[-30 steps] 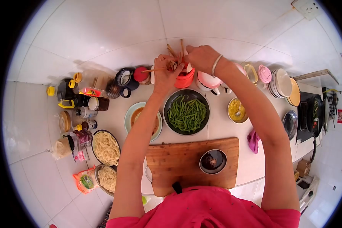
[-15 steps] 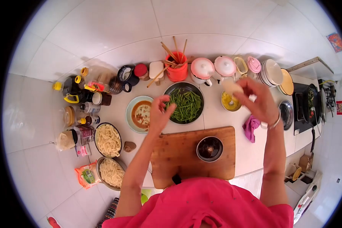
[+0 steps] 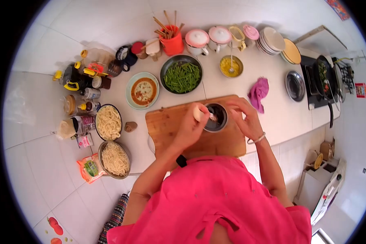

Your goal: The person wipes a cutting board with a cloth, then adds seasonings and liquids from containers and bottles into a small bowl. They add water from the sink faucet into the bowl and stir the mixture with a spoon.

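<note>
A small metal bowl (image 3: 216,117) with dark contents stands on the wooden cutting board (image 3: 171,126). At its left rim my left hand (image 3: 192,125) is closed around a pale, rounded object (image 3: 198,114). A narrow whitish piece shows between that hand and the bowl; I cannot tell whether it belongs to the pale object. My right hand (image 3: 247,121) hovers by the bowl's right side, fingers curved and thumb apart, with nothing visible in it. A bracelet circles the right wrist.
Behind the board are a pan of cut green beans (image 3: 183,76), a plate of brown sauce (image 3: 143,91) and a bowl of yellow food (image 3: 231,66) with a spoon. Noodle bowls (image 3: 108,122) and bottles line the left. A purple cloth (image 3: 258,94) and stove wok (image 3: 323,79) are right.
Both hands have come down to the metal bowl. The pale object, earlier in my right hand near the yellow food, appears now in my left hand. The view has shifted.
</note>
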The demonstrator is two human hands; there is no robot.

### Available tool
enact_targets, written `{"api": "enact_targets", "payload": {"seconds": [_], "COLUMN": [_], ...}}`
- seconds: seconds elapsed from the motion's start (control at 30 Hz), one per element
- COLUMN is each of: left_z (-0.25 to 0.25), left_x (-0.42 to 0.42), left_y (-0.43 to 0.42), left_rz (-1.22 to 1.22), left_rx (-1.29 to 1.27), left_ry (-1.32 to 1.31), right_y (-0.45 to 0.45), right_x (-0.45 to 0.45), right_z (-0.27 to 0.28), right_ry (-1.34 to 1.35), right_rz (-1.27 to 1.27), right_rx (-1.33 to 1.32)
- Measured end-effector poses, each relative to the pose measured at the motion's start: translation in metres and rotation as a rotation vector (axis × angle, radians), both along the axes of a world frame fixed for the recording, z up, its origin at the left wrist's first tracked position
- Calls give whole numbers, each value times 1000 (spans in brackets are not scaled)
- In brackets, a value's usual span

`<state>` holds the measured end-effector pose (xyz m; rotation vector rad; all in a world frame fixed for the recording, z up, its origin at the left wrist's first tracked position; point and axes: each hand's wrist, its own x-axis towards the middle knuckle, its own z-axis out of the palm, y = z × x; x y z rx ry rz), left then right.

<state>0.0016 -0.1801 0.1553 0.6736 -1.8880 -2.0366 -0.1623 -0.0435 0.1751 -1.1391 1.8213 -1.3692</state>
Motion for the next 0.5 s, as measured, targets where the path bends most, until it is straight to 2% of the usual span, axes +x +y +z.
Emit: {"api": "enact_targets", "payload": {"seconds": [0.07,0.1,0.2,0.23,0.33,0.43,0.5], "left_z": [-2,0,-11,-16,-24,-39,-50], "left_x": [7,8,13,16,24,31,38], "left_y": [5,10,19,22,32,41,40], "left_rz": [-14,-15,-13,12,28,1,10], "left_rx": [370,429,631,715,731,768,784], "left_ry": [71,108,108,155,124,138,70], "right_y": [20,28,43,48,61,65,68], "right_x": [7,15,36,40,44,47,40], "right_z": [-20,-26,-19,-25,-37,-41,-40], "right_ry": [99,-117,-677,-717,-753,-932,-803], "right_rz": [41,113,86,47,59,73,11], "right_rx": [44,54,262,260,269,261,243]}}
